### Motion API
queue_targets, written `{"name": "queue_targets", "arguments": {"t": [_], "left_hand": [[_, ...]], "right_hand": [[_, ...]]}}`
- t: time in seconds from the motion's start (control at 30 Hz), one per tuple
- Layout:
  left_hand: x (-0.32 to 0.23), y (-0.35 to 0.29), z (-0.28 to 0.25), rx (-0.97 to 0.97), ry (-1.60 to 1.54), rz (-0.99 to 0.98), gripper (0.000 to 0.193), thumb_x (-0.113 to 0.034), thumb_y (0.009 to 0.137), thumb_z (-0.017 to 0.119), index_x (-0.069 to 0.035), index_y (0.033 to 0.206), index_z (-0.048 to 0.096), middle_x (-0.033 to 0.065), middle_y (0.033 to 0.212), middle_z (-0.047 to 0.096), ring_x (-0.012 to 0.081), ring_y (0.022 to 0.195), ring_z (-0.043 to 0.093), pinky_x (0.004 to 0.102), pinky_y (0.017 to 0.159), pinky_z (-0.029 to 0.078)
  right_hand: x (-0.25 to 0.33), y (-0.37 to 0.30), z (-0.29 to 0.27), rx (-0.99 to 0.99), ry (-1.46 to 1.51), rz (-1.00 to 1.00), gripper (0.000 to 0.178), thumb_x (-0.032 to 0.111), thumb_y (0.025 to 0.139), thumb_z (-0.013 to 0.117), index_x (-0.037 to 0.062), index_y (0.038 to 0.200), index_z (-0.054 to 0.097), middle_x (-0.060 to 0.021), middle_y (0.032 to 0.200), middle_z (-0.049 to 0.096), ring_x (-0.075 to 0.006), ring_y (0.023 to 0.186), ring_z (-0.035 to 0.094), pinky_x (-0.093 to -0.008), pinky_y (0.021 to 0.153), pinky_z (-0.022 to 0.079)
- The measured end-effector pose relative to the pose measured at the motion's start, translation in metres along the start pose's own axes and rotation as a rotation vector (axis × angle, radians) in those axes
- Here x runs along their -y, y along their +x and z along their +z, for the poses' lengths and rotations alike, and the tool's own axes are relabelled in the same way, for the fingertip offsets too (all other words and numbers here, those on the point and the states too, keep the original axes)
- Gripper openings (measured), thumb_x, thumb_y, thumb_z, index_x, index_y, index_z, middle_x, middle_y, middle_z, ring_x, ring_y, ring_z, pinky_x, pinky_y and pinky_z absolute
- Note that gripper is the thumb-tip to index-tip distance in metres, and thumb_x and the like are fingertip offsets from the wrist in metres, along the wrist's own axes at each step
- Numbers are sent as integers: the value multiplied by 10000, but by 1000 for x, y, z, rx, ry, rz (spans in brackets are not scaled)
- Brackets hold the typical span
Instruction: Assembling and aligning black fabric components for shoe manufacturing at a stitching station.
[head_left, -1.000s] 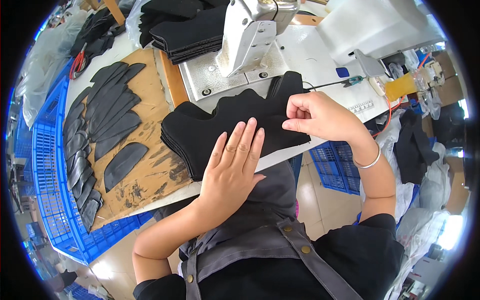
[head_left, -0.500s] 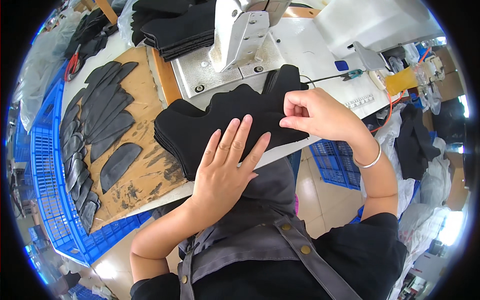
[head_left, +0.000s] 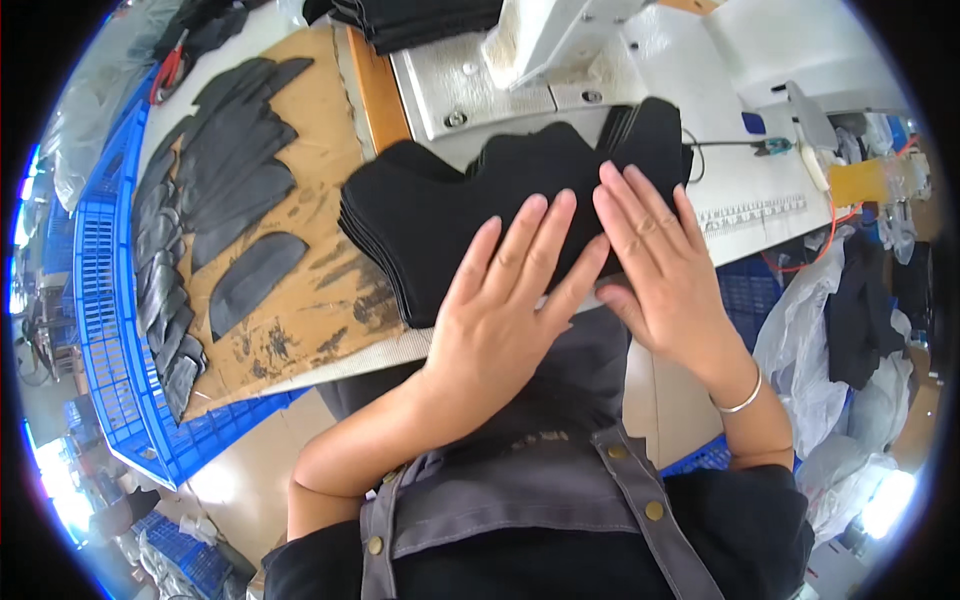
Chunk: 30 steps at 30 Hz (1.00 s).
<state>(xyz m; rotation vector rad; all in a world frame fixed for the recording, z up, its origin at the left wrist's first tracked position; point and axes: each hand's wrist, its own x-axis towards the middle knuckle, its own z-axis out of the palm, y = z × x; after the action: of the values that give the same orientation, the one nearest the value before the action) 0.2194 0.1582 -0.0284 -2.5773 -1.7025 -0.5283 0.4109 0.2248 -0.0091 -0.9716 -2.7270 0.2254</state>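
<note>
A stack of black fabric pieces (head_left: 430,215) with wavy-cut edges lies at the front of the white worktable. My left hand (head_left: 500,305) rests flat on the near middle of the stack, fingers spread. My right hand (head_left: 665,270) lies on its right part with the fingers stretched out and the thumb pointing toward the left hand. Both palms face down, and neither hand grips anything. Just behind the stack stands the metal base of a white sewing machine (head_left: 470,105).
Left of the stack, dark curved pieces (head_left: 235,150) overlap on a stained brown cardboard sheet (head_left: 330,220). A blue plastic crate (head_left: 110,330) borders the table's left side. Red-handled scissors (head_left: 170,72) lie at the back left, and a clear ruler (head_left: 755,212) at the right.
My right hand has opened from a pinch at the stack's right edge and now lies flat on it. The view has shifted, so the table sits farther right and higher.
</note>
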Motion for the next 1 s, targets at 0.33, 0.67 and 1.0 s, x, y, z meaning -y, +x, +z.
{"name": "queue_targets", "arguments": {"t": [0.33, 0.67, 1.0], "left_hand": [[-9, 2, -7, -4, 18, -34, 822, -374, 689, 735, 20, 1354, 456, 154, 1439, 426, 288, 1329, 417, 424, 1080, 332], [-13, 1, -6, -20, 94, -93, 881, -422, 693, 733, 64, 1359, 422, 201, 1446, 403, 318, 1350, 386, 428, 1102, 306], [10, 4, -31, -131, 132, -19, 602, -413, 793, 698, 68, 1136, 587, 208, 1164, 595, 327, 1064, 587, 429, 977, 430]], "right_hand": [[-51, 4, -22, -23, -218, -245, 629, 310, 759, 703, 56, 1311, 540, -89, 1381, 520, -251, 1251, 509, -499, 1090, 315], [-49, 5, -11, 3, -102, -232, 737, 321, 754, 687, 31, 1389, 451, -124, 1486, 393, -278, 1381, 363, -472, 1118, 271], [-66, 25, -33, -149, -485, -744, 465, 138, 735, 588, -44, 1163, 602, -239, 1125, 638, -327, 989, 653, -405, 870, 527]]}}
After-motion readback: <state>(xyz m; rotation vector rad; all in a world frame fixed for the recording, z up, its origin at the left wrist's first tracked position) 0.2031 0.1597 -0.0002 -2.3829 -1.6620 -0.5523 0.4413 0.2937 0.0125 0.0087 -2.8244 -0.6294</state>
